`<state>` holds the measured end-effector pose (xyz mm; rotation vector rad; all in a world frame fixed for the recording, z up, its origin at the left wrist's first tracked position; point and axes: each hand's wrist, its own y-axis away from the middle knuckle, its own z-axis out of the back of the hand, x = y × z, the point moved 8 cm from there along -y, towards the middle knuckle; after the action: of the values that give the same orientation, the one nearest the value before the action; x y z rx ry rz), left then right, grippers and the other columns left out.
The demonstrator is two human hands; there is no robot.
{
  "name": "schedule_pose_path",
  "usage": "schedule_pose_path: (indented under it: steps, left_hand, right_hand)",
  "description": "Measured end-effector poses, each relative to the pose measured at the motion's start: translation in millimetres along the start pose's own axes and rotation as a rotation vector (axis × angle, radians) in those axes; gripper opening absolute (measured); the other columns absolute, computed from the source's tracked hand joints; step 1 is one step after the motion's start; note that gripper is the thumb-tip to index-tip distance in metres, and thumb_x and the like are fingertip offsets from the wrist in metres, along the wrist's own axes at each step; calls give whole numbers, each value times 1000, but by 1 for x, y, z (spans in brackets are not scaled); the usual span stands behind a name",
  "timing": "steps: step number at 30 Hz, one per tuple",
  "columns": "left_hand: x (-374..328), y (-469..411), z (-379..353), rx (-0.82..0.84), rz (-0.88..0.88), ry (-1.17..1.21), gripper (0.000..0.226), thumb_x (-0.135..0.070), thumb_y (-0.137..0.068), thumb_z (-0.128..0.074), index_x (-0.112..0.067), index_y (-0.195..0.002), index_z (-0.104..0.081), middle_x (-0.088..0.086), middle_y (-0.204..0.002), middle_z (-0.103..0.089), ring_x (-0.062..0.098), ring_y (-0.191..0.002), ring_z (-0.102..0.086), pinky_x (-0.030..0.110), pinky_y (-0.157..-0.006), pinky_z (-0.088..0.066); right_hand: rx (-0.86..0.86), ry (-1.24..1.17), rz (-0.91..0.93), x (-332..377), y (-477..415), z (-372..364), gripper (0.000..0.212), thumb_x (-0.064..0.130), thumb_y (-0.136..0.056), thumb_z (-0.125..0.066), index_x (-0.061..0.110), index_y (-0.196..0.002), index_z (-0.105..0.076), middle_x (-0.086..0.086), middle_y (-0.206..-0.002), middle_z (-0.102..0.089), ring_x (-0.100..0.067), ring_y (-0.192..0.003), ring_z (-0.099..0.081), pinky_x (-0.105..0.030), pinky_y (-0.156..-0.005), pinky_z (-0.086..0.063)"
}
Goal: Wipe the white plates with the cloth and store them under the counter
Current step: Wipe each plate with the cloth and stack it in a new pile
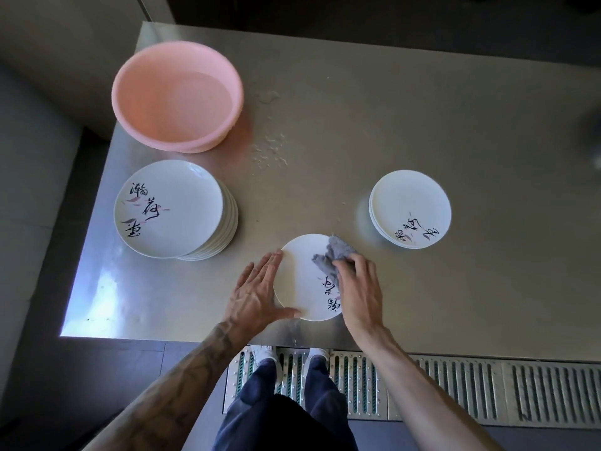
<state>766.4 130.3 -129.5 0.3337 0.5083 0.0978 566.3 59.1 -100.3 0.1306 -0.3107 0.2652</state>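
A white plate (300, 281) with black brush lettering lies flat near the counter's front edge. My left hand (257, 289) rests against its left rim, fingers straight and thumb along the near rim. My right hand (359, 288) grips a grey cloth (335, 255) and presses it on the plate's right half. A tall stack of the same plates (172, 208) stands at the left. A short stack of plates (411, 209) sits at the right.
A pink plastic basin (177, 96) stands at the back left of the steel counter (325, 141). Water drops (270, 148) lie between the basin and the plates. A metal floor grate (455, 388) runs below the counter's front edge, by my shoes.
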Motion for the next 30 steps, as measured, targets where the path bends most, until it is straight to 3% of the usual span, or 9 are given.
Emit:
schedule_pose_path:
  steps: [3,6,10,13,16,20,25,28,30]
  left_hand:
    - [0,0,0,11,-10,-13,139,-91,-60,-64,-20,-163,-4,-7,-170,-14,6,-156,-9,33,-127,-2]
    - [-2,2,0,-20,-35,-62,137,-97,-61,-53,-17,-164,-9,-5,-170,-15,11,-156,-14,40,-128,-9]
    - [-14,7,-2,-88,-176,-219,133,-97,-69,-40,-2,-160,-20,11,-170,-14,25,-156,-16,47,-126,-15]
    - [-25,9,-7,-130,-317,-327,121,-85,-75,-54,-1,-158,-27,14,-169,-18,30,-157,-13,50,-125,-17]
    - [-31,12,-5,-234,-376,-329,92,-65,-88,-50,2,-152,-41,17,-164,-30,35,-153,-24,54,-122,-25]
    - [-35,13,3,-200,-399,-342,78,-64,-102,-29,-4,-146,-53,16,-157,-45,38,-143,-43,55,-116,-31]
    - [-54,13,58,-186,-300,-6,43,-54,-105,-39,-25,-124,-64,-4,-113,-74,18,-94,-66,28,-86,-39]
    - [-46,10,74,-149,-126,359,17,-46,-105,-49,-34,-110,-59,-5,-66,-56,9,-57,-49,27,-57,-37]
    - [-41,9,79,-183,-52,558,18,-45,-104,-52,-27,-99,-55,1,-66,-49,10,-57,-44,34,-54,-42]
  right_hand:
    - [32,-126,-14,-6,8,-3,34,4,-83,-78,19,-113,-70,-2,-127,-54,-27,-111,-52,-34,-77,-59]
    - [12,-384,-122,-23,33,5,21,10,-97,-64,21,-115,-67,5,-123,-46,-8,-99,-56,-32,-77,-59]
    - [-44,-517,-210,-19,55,18,18,7,-100,-62,19,-112,-68,4,-115,-43,7,-92,-59,-6,-72,-48]
    - [-32,-568,-254,-22,49,16,18,7,-101,-61,20,-114,-67,0,-118,-46,5,-90,-61,-14,-67,-55]
    - [-82,-576,-266,-30,46,23,18,12,-102,-59,18,-118,-66,1,-119,-48,3,-98,-59,-25,-79,-58]
    - [-228,-592,-341,-54,44,51,22,4,-99,-62,10,-120,-65,-3,-120,-50,5,-106,-55,-7,-90,-44]
    - [-288,-630,-278,-46,22,74,24,2,-98,-62,11,-119,-66,-4,-116,-54,6,-112,-49,-4,-94,-35]
    - [-271,-666,-188,-19,4,78,25,2,-98,-62,12,-120,-66,-3,-117,-55,1,-112,-50,-6,-96,-36]
    - [-246,-683,-125,0,-4,78,25,2,-99,-62,13,-121,-66,-2,-119,-54,0,-113,-51,-9,-97,-38]
